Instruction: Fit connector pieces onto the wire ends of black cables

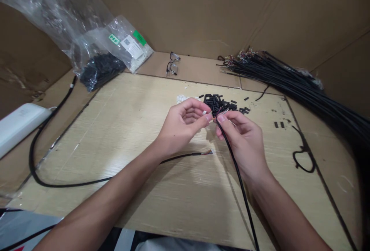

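Note:
My right hand (243, 135) pinches a black cable (235, 158) near its stripped end, where thin coloured wires fan out at the thumb. The cable runs down toward the table's front edge. My left hand (185, 123) is closed just beside it, thumb and forefinger together, with a small white connector (204, 112) showing between the fingers. An orange wire spans the narrow gap between the two hands. Below them, on the table (173, 201), lies another black cable (185, 155) whose coloured wires end in a white connector (212, 152).
Black tube pieces (214, 102) lie piled behind my hands, beside small white connectors (181, 98). A thick bundle of black cables (289, 75) occupies the right. Glasses (172, 68), plastic bags (101, 69) and a white box (21, 123) stand around the back and left.

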A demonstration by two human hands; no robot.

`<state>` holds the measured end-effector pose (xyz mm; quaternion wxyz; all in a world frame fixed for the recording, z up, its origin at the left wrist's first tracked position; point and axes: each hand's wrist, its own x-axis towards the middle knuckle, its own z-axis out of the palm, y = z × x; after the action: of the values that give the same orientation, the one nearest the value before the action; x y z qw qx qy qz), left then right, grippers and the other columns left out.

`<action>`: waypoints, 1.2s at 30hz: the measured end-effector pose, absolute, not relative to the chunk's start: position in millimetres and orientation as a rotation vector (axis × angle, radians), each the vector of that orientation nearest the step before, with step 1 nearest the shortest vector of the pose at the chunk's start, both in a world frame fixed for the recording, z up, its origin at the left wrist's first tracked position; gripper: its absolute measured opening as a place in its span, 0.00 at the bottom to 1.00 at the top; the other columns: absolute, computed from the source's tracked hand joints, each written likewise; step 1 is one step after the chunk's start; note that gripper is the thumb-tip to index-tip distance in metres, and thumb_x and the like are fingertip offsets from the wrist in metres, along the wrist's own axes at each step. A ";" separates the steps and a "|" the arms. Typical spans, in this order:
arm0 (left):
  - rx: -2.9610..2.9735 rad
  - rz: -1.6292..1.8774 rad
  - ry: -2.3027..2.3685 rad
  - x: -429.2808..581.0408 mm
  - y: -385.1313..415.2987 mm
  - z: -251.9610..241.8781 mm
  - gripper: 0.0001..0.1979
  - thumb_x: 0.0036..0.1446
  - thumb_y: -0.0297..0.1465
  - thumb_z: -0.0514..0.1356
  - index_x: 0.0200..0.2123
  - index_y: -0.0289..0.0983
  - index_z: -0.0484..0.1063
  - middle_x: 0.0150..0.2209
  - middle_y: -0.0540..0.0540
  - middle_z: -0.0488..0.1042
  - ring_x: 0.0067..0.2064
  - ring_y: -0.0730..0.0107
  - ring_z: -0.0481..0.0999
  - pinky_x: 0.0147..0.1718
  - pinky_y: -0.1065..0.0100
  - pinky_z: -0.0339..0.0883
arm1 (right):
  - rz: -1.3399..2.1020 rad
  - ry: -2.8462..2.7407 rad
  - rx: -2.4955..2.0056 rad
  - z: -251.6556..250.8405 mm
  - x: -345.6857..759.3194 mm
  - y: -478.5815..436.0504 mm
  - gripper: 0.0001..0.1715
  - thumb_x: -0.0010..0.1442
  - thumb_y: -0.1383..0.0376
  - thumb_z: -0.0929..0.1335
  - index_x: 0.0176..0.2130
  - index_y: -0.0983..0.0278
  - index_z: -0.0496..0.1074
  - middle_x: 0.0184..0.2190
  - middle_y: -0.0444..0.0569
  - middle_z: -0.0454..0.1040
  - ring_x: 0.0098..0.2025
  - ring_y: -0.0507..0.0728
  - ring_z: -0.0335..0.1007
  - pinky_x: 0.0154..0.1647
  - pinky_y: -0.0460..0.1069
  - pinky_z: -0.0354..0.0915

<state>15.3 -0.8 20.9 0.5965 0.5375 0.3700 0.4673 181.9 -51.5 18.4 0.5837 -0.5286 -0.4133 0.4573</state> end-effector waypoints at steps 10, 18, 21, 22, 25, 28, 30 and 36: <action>1.309 1.093 0.873 14.6 -2.1 23.7 0.08 0.58 0.31 0.74 0.39 0.37 0.81 0.37 0.47 0.81 0.39 0.69 0.80 0.41 0.69 0.76 | 1.042 -0.971 -1.224 19.4 180.1 -51.7 0.16 0.62 0.53 0.82 0.38 0.60 0.81 0.25 0.42 0.78 0.27 0.54 0.74 0.29 0.49 0.74; 1.328 1.136 0.840 15.5 -3.7 24.9 0.10 0.58 0.34 0.77 0.39 0.37 0.83 0.38 0.46 0.82 0.39 0.68 0.80 0.41 0.68 0.76 | 1.027 -1.080 -1.191 18.7 177.7 -53.0 0.16 0.65 0.51 0.80 0.39 0.58 0.79 0.26 0.41 0.77 0.26 0.54 0.73 0.27 0.50 0.71; 1.337 1.129 0.833 15.1 -3.9 24.2 0.09 0.59 0.34 0.77 0.39 0.37 0.84 0.38 0.46 0.82 0.39 0.68 0.79 0.41 0.67 0.76 | 1.014 -1.102 -1.188 19.7 176.2 -53.5 0.15 0.65 0.52 0.80 0.39 0.58 0.79 0.25 0.40 0.75 0.25 0.53 0.72 0.25 0.49 0.68; 1.343 1.131 0.835 14.9 -3.9 24.1 0.08 0.59 0.34 0.76 0.39 0.38 0.84 0.38 0.46 0.82 0.39 0.68 0.79 0.41 0.67 0.76 | 1.017 -1.101 -1.184 20.2 175.4 -53.7 0.14 0.65 0.53 0.80 0.38 0.59 0.79 0.24 0.40 0.75 0.25 0.53 0.71 0.25 0.48 0.68; 1.375 1.177 0.854 13.8 -4.7 24.6 0.09 0.60 0.33 0.76 0.42 0.39 0.84 0.38 0.47 0.81 0.39 0.68 0.79 0.40 0.68 0.75 | 1.023 -1.064 -1.174 22.3 172.9 -54.5 0.12 0.64 0.57 0.80 0.37 0.59 0.79 0.23 0.40 0.74 0.24 0.52 0.70 0.24 0.48 0.67; 1.479 1.233 0.864 13.0 -6.4 26.5 0.09 0.62 0.32 0.75 0.45 0.39 0.84 0.37 0.47 0.81 0.38 0.68 0.79 0.39 0.68 0.74 | 1.018 -1.065 -1.193 24.3 171.1 -55.2 0.11 0.62 0.58 0.80 0.36 0.59 0.79 0.23 0.39 0.73 0.23 0.51 0.66 0.22 0.47 0.63; 1.551 1.237 0.857 13.0 -7.6 27.9 0.08 0.64 0.31 0.74 0.46 0.39 0.86 0.37 0.47 0.82 0.38 0.69 0.80 0.39 0.68 0.74 | 1.011 -1.089 -1.200 25.1 170.7 -55.5 0.10 0.62 0.59 0.80 0.35 0.59 0.79 0.22 0.39 0.72 0.23 0.51 0.64 0.22 0.47 0.61; 1.566 1.232 0.873 14.2 -8.3 28.0 0.05 0.64 0.30 0.73 0.44 0.38 0.87 0.36 0.47 0.83 0.37 0.69 0.80 0.36 0.69 0.74 | 0.989 -1.069 -1.187 24.5 170.2 -55.1 0.07 0.62 0.62 0.78 0.34 0.60 0.80 0.24 0.41 0.76 0.23 0.51 0.65 0.21 0.46 0.61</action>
<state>14.2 -8.3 28.0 0.4647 0.6374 0.3553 0.5016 170.2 -55.1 24.5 0.5903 -0.5101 -0.4593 0.4247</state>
